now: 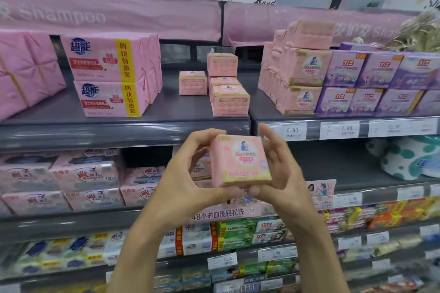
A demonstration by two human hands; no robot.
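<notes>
A small pink soap packet [240,160] with a round picture on its front is held up in front of the shop shelves, label towards me. My left hand [183,178] grips its left side, thumb under the bottom edge and fingers curled behind the top. My right hand [278,169] grips the right side, thumb at the bottom and fingers up along the right edge. Above and behind it, several packets of the same kind [229,100] stand in a small stack on the dark grey shelf [166,107].
Large pink four-bar packs [112,74] stand left of the stack, pink and purple packs [345,83] to the right. Price tags [291,130] line the shelf edge. Lower shelves hold pink soap bars [83,181] and mixed green and white packs [238,233].
</notes>
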